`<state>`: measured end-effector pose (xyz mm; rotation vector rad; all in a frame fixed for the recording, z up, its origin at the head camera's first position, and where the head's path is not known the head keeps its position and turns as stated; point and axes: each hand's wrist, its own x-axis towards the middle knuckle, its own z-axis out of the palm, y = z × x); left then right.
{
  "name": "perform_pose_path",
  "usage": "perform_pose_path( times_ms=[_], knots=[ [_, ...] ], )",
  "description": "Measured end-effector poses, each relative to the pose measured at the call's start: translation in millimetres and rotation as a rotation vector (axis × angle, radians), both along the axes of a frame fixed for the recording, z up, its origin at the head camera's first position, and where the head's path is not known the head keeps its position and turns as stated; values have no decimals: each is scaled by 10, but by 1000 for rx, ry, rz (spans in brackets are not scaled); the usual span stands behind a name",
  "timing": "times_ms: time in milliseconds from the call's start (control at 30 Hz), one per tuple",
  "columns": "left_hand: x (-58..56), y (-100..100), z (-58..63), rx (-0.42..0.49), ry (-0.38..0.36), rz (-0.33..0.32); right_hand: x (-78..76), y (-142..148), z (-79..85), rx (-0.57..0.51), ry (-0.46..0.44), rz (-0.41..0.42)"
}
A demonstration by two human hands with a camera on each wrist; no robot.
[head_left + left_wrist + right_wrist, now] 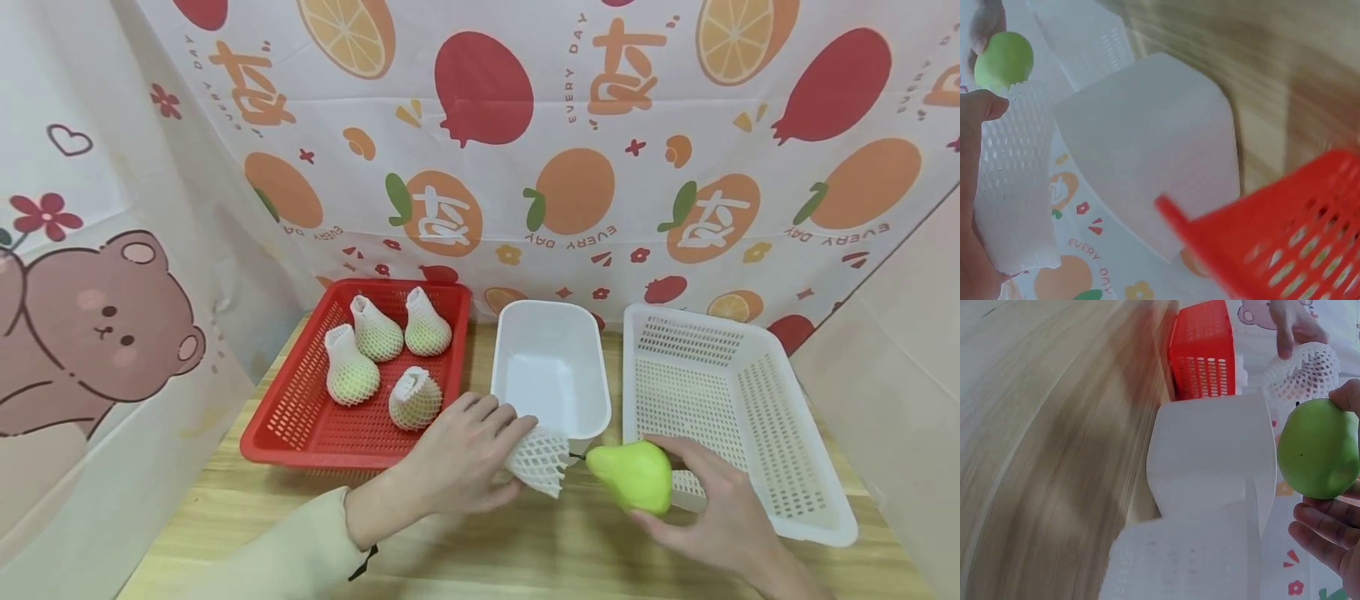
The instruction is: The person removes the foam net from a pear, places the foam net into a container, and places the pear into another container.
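Observation:
A bare yellow-green pear [636, 477] is held by my right hand [723, 508], thumb below and fingers above, its dark stem pointing left. My left hand [468, 458] grips a white foam net sleeve [540, 461], whose open end faces the pear's stem. In the left wrist view the sleeve [1019, 181] looks hollow, with the thumb along its side. The right wrist view shows the pear [1317, 450] outside the sleeve [1304, 372]. Both hands are over the front side of a white tub [551, 367].
At the left, a red basket [352, 454] holds several pears in foam nets, such as one netted pear [351, 371]. A white perforated basket [817, 467] stands at the right. Behind hangs a fruit-print curtain [510, 208]. Everything stands on a wooden table [480, 558].

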<state>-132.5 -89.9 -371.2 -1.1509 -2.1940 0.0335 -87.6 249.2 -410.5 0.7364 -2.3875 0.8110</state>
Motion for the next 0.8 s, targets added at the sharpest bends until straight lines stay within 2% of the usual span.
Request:
perform_pose_path(
  times_ms=[133, 467, 600, 800],
  knots=[
    [-60, 23, 119, -48, -12, 11, 42, 92, 30, 24, -22, -38],
    [-298, 192, 376, -167, -28, 27, 84, 310, 91, 65, 20, -113],
    [-405, 295, 395, -197, -29, 26, 71, 374, 94, 56, 22, -116],
    [-536, 436, 328, -229, -89, 51, 57, 410, 86, 65, 18, -134]
  ],
)
